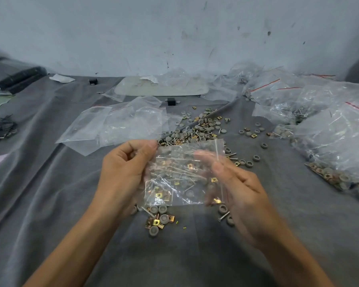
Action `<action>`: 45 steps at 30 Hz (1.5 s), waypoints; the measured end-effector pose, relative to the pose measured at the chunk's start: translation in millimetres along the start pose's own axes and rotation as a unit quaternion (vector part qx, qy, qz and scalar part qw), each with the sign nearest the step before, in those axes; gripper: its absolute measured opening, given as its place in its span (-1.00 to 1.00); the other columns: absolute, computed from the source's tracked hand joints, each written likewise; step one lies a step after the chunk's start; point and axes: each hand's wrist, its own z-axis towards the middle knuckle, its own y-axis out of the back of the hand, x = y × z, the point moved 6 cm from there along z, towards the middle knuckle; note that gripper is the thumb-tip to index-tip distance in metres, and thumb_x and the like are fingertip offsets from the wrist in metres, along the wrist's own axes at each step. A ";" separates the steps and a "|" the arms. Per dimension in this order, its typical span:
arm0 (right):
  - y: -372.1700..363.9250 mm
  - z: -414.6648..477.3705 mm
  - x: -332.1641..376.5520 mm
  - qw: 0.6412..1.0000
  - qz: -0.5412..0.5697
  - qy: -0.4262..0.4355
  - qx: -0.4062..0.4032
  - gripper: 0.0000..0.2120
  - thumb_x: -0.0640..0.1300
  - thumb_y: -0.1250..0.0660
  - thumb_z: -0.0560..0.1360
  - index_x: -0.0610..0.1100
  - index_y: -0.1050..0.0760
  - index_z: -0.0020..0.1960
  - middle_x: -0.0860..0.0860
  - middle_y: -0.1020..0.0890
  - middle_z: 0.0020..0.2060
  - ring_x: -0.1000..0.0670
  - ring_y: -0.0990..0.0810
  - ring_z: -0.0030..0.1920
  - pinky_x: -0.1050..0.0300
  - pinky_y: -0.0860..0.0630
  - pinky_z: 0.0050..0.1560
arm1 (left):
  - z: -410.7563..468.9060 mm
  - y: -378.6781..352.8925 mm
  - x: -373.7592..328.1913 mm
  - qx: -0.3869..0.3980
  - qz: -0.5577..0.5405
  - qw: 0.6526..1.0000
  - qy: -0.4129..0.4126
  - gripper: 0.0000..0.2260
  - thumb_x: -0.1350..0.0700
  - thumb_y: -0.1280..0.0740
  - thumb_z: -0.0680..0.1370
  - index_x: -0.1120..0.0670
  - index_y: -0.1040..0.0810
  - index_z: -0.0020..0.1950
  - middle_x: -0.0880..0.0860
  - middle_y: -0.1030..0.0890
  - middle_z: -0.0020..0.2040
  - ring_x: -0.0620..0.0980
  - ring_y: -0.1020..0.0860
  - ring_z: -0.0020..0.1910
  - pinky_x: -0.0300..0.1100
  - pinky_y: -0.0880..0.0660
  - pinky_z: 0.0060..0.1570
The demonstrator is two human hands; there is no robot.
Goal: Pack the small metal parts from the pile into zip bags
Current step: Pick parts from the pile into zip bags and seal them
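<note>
Between my hands hangs a clear zip bag point(180, 175) with screws, brass square clips and grey caps inside. My left hand point(124, 172) pinches its upper left corner between thumb and fingers. My right hand point(236, 189) holds the bag's right side, with blurred fingers behind the plastic and the thumb in front. The pile of small parts point(199, 129) lies on the grey cloth just beyond the bag. A smaller cluster of parts point(160, 218) sits under the bag, near my wrists.
Empty zip bags point(116, 125) lie left of the pile. Filled bags point(336, 131) are heaped at the right. A white tray point(162, 88) sits by the wall at the back. Black screws point(2, 129) lie at the far left.
</note>
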 end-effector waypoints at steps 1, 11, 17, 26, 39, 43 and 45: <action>2.0 0.0 0.2 1.000 0.019 -0.003 -0.010 -0.67 0.07 -0.25 0.60 0.09 -0.63 0.29 0.00 -0.65 0.24 0.04 -0.64 -0.01 0.07 -0.54 -0.10 | 1.2 2.4 0.2 -0.010 -0.020 1.000 0.006 -0.86 0.00 -0.55 0.36 0.03 -0.71 -0.20 0.14 -0.59 -0.25 0.02 -0.42 -0.38 -0.15 -0.39 -0.37; 13.8 3.4 4.1 0.982 0.175 -0.062 -0.033 -0.68 -0.10 -0.26 0.55 -0.17 -0.69 0.17 -0.14 -0.71 0.10 -0.01 -0.67 -0.14 0.11 -0.61 -0.28 | 5.0 11.5 -11.0 0.003 0.077 0.997 0.000 -0.80 0.02 -0.50 0.38 0.09 -0.65 -0.07 0.02 -0.67 -0.27 -0.14 -0.46 -0.51 -0.32 -0.42 -0.56; 10.1 0.8 0.9 0.985 0.142 -0.077 0.051 -0.40 -0.52 -0.01 0.46 -0.14 -0.54 0.32 -0.05 -0.67 0.25 -0.11 -0.72 0.07 0.14 -0.65 -0.10 | -11.1 2.9 -38.3 0.050 0.396 0.895 -0.200 -0.37 -0.42 -0.38 0.40 -0.23 -0.40 0.41 -0.26 -0.51 0.32 -0.29 -0.49 0.26 -0.28 -0.44 0.14; -19.0 -6.4 -1.5 0.988 -0.084 -0.019 0.128 -0.75 -0.17 -0.32 0.57 0.01 -0.63 0.20 -0.03 -0.70 -0.07 0.11 -0.60 -0.05 0.27 -0.53 -0.02 | -39.1 -35.1 -12.2 0.304 0.450 0.827 -0.146 0.05 -0.53 -0.47 0.14 -0.46 -0.04 0.53 -0.42 -0.27 0.49 -0.33 -0.23 0.49 -0.07 -0.27 0.50; -7.1 -3.6 19.4 0.998 -0.023 0.065 0.011 -0.86 0.01 -0.51 0.44 -0.04 -0.64 -0.15 -0.02 -0.66 -0.28 0.06 -0.61 -0.24 0.25 -0.55 -0.18 | -32.7 -37.2 -8.0 0.300 0.193 0.934 -0.001 -0.47 -0.11 -0.48 0.45 -0.10 -0.45 0.38 -0.02 -0.66 0.23 -0.04 -0.62 0.23 -0.23 -0.55 0.16; 8.2 -1.3 20.2 0.995 0.027 0.068 -0.063 -0.70 0.17 -0.55 0.39 -0.05 -0.62 -0.13 -0.07 -0.68 -0.28 0.01 -0.64 -0.29 0.18 -0.60 -0.23 | -40.0 -37.4 8.6 0.371 0.277 0.885 0.045 -0.09 -0.32 -0.54 0.34 -0.21 -0.13 0.56 -0.18 -0.47 0.44 -0.14 -0.49 0.38 -0.02 -0.42 0.39; 18.2 0.1 21.5 0.990 0.038 0.076 -0.109 -0.67 0.19 -0.56 0.37 -0.04 -0.62 -0.12 -0.07 -0.68 -0.28 -0.03 -0.64 -0.30 0.14 -0.61 -0.24 | -45.6 -38.8 15.4 0.352 0.348 0.867 0.058 0.07 -0.48 -0.52 0.19 -0.45 0.10 0.51 -0.28 -0.29 0.54 -0.22 -0.38 0.45 -0.03 -0.33 0.47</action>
